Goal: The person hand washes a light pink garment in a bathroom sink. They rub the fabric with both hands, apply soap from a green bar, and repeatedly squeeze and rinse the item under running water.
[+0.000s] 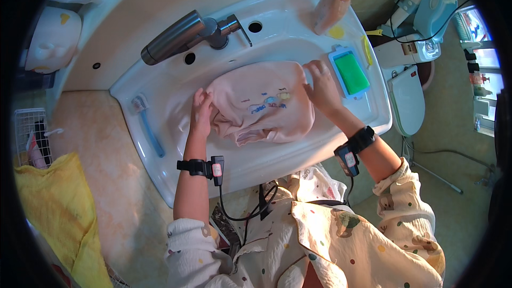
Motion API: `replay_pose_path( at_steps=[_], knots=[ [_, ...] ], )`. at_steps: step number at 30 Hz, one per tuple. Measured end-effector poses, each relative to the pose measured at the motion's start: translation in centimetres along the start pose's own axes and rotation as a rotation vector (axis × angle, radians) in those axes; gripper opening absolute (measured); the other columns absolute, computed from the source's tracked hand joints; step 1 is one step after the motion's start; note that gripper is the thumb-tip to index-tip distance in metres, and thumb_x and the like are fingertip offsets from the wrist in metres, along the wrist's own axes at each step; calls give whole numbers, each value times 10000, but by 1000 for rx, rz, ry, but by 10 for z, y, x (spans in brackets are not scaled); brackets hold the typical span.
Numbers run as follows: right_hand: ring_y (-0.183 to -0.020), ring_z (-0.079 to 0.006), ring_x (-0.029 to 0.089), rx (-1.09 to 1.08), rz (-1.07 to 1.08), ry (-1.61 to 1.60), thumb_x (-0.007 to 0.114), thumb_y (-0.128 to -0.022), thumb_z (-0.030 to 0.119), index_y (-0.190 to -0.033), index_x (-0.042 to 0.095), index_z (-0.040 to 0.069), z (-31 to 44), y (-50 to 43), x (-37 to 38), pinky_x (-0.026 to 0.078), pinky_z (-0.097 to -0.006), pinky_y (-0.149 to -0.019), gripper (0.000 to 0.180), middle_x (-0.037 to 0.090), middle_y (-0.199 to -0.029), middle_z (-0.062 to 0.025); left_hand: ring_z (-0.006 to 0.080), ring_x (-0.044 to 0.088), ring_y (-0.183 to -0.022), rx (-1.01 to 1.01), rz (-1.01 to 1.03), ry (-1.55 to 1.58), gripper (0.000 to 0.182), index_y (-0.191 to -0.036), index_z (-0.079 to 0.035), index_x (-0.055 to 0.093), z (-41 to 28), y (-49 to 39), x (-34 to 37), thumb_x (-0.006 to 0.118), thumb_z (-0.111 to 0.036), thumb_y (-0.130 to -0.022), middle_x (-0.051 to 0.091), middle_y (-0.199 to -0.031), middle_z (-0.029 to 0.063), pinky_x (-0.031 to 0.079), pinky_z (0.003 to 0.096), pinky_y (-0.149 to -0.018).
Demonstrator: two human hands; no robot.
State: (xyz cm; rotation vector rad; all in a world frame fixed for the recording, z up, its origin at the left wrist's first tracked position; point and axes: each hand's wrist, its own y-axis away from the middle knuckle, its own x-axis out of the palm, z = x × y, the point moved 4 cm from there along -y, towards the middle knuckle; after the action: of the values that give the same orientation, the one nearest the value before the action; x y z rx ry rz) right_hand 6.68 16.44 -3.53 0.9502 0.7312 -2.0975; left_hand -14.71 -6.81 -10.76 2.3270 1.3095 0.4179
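Note:
A pale pink printed garment [262,102] lies bunched in the basin of a white ceramic sink [256,170]. My left hand [203,112] is at its left edge, palm inward with the fingers slightly curled; whether it pinches the fabric is unclear. My right hand [322,88] rests at the garment's right edge, its fingertips by the cloth; its grip on the cloth cannot be made out. To its right sits a green soap bar [352,73] in a light blue soap dish [339,76]. A blue-handled brush [151,134] lies on the sink's left ledge.
A grey metal faucet [180,34] reaches over the sink's back left. A pump bottle [334,8] stands at the back right corner, near a yellow object [367,50]. A yellow towel [60,208] hangs at left, below a white wire basket [34,138]. A toilet [408,100] is at right.

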Motion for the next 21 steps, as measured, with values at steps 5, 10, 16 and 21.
replay_pose_path(
  at_steps=[5, 10, 16, 21],
  knots=[
    [-992, -261, 483, -541, 557, 15, 558, -667, 64, -883, 589, 27, 31, 41, 17, 401, -339, -839, 221, 567, -944, -92, 173, 539, -951, -90, 144, -419, 297, -1077, -47, 497, 11, 23, -4, 528, -215, -834, 549, -1062, 107, 415, 290, -826],
    [-1054, -245, 466, -338, 613, 46, 576, -668, 58, -855, 577, 30, 14, 60, 31, 372, -342, -892, 188, 560, -1013, -101, 202, 558, -922, -455, 389, -98, 301, -1022, 20, 506, 47, 61, 9, 514, -221, -841, 572, -980, 137, 439, 309, -824],
    [-1087, -251, 445, -250, 737, -163, 588, -671, 33, -789, 537, 35, -12, 70, 32, 353, -347, -918, 129, 541, -1031, -109, 299, 394, -1125, -824, 198, 459, 460, -1163, 91, 341, 84, 70, 21, 508, -187, -836, 349, -1218, 221, 348, 353, -951],
    [-1094, -258, 439, -284, 764, -133, 583, -691, -6, -817, 553, 29, -8, 72, 31, 357, -358, -932, 134, 537, -1026, -91, 291, 362, -1128, -763, -51, 581, 508, -1209, 58, 295, 92, 74, 38, 536, -157, -817, 333, -1206, 176, 337, 352, -960]
  ],
)
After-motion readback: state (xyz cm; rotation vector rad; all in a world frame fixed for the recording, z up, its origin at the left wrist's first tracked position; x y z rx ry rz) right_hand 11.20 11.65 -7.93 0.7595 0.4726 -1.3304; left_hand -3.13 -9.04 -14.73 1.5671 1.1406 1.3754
